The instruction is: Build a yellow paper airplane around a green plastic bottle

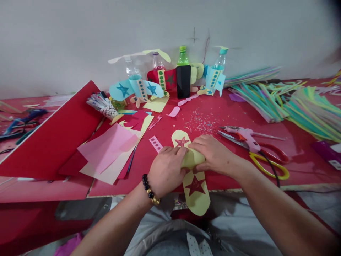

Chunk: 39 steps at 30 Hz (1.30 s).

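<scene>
Yellow paper, cut into a long wing shape (196,193) with red stars glued on, is lying across the near edge of the red table (306,167), its lower end hanging off toward the person's lap. Both hands are pressing on its middle, where a yellow strip (192,158) is curving over it. The left hand (166,170) (a black bead bracelet (149,190) is sitting on that wrist) is closing its fingers down on the strip's left side; the right hand (213,153) is gripping the right side, fingers curled over the paper. The two hands are nearly touching each other.

Just right of them a pink glue gun (246,137) is lying over red-and-yellow scissors (269,161). To the left, pink and cream sheets (109,153) are lying fanned out, with a large red card (53,137) beyond. Against the wall, bottle planes (160,80) with paper wings are standing in a row, and bundles of coloured straws (293,103) are lying at the far right.
</scene>
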### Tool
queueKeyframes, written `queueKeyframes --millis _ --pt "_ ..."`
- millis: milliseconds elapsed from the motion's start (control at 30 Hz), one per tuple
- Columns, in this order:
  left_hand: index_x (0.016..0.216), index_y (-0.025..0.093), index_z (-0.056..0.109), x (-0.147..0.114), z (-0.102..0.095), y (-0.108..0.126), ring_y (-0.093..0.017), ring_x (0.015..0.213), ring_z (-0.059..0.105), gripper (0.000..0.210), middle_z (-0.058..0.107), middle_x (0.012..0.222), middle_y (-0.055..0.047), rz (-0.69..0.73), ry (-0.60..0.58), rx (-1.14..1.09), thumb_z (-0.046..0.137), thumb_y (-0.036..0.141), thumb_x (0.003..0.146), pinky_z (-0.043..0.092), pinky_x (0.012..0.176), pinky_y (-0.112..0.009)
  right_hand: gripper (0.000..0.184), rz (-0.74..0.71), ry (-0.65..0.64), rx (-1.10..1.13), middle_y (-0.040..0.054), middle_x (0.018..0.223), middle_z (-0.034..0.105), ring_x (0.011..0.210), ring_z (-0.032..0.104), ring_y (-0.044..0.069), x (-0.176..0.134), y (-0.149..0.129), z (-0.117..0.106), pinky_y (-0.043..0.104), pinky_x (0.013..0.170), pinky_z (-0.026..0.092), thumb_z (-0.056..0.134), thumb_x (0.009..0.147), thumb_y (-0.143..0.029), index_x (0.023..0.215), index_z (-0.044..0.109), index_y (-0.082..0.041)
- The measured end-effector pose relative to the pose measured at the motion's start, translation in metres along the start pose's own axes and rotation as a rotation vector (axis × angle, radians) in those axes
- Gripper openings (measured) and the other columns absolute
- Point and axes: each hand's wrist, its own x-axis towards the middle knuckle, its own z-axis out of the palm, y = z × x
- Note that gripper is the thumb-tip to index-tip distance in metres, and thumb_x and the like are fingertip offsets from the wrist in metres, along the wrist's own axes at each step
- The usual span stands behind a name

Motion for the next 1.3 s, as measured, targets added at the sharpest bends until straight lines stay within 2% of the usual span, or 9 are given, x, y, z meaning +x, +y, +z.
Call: queueKeyframes --millis 233,533,633,733,800,933,1067,1200,1300 --pt "0.118 0.018 0.051 0.000 0.000 -0.001 -0.027 0.098 0.063 0.045 0.067 0.105 -0.007 0.009 0.010 -0.002 0.069 0.026 0.078 0.046 0.092 -0.044 0.075 -0.035 -0.030 0.001 0.0092 0.114 0.063 0.105 0.055 0.029 -0.002 0.008 0.000 0.043 0.089 0.039 0.081 0.062 -0.056 0.124 0.059 -0.020" --pt "0.119 0.018 0.051 0.000 -0.001 -0.001 -0.026 0.096 0.064 0.048 0.068 0.102 -0.007 0.009 0.012 0.001 0.072 0.028 0.077 0.047 0.092 -0.043 0.068 -0.036 -0.029 -0.008 0.0089 0.113 0.064 0.105 0.057 0.030 0.000 0.006 -0.001 0.045 0.089 0.041 0.084 0.062 -0.047 0.120 0.060 -0.020" --pt "0.122 0.019 0.050 -0.002 -0.002 -0.001 -0.027 0.107 0.063 0.051 0.067 0.116 -0.009 0.024 0.012 -0.005 0.073 0.030 0.078 0.044 0.100 -0.045 0.077 -0.038 0.001 0.026 0.0089 0.119 0.064 0.110 0.056 0.030 -0.004 0.006 0.001 0.047 0.093 0.042 0.084 0.061 -0.050 0.129 0.057 -0.022" --pt "0.131 0.021 0.046 -0.005 -0.003 -0.003 -0.028 0.126 0.054 0.058 0.056 0.139 -0.011 0.034 0.028 0.007 0.072 0.035 0.081 0.036 0.110 -0.050 0.091 -0.038 0.052 0.044 0.0108 0.134 0.059 0.123 0.051 0.032 -0.009 0.008 0.003 0.051 0.103 0.039 0.082 0.061 -0.058 0.139 0.049 -0.024" --pt "0.137 0.022 0.042 -0.009 -0.004 -0.004 -0.029 0.131 0.050 0.067 0.052 0.144 -0.011 0.028 0.029 0.018 0.072 0.043 0.081 0.033 0.113 -0.053 0.095 -0.017 0.067 0.029 0.0125 0.143 0.052 0.131 0.046 0.033 -0.014 0.010 0.003 0.053 0.108 0.035 0.077 0.063 -0.064 0.143 0.045 -0.024" --pt "0.142 0.022 0.040 -0.018 -0.010 -0.009 -0.030 0.134 0.047 0.075 0.051 0.146 -0.010 -0.008 0.030 0.022 0.068 0.055 0.081 0.036 0.112 -0.053 0.098 0.046 0.071 0.024 0.0148 0.151 0.044 0.138 0.040 0.035 -0.024 0.011 -0.002 0.055 0.111 0.034 0.069 0.066 -0.071 0.146 0.042 -0.022" --pt "0.141 0.021 0.044 -0.033 -0.017 -0.026 -0.027 0.131 0.050 0.065 0.053 0.143 -0.010 -0.053 0.102 -0.009 0.059 0.056 0.087 0.042 0.109 -0.047 0.093 0.078 0.121 0.041 0.0134 0.151 0.044 0.139 0.039 0.034 -0.036 0.011 -0.005 0.055 0.111 0.036 0.067 0.071 -0.069 0.148 0.040 -0.025" --pt "0.136 0.020 0.051 -0.041 -0.023 -0.058 -0.026 0.124 0.056 0.042 0.062 0.133 -0.010 -0.209 0.237 0.018 0.045 0.038 0.099 0.048 0.103 -0.043 0.087 0.089 0.147 0.037 0.0136 0.150 0.045 0.138 0.040 0.035 -0.043 0.012 -0.002 0.057 0.109 0.038 0.066 0.074 -0.066 0.148 0.041 -0.026" --pt "0.130 0.019 0.057 -0.035 -0.024 -0.083 -0.027 0.120 0.058 0.037 0.065 0.128 -0.009 -0.259 0.210 0.080 0.047 0.027 0.095 0.048 0.102 -0.045 0.085 0.083 0.175 0.042 0.0138 0.149 0.046 0.137 0.041 0.035 -0.045 0.011 -0.001 0.058 0.109 0.038 0.066 0.075 -0.065 0.147 0.041 -0.027"
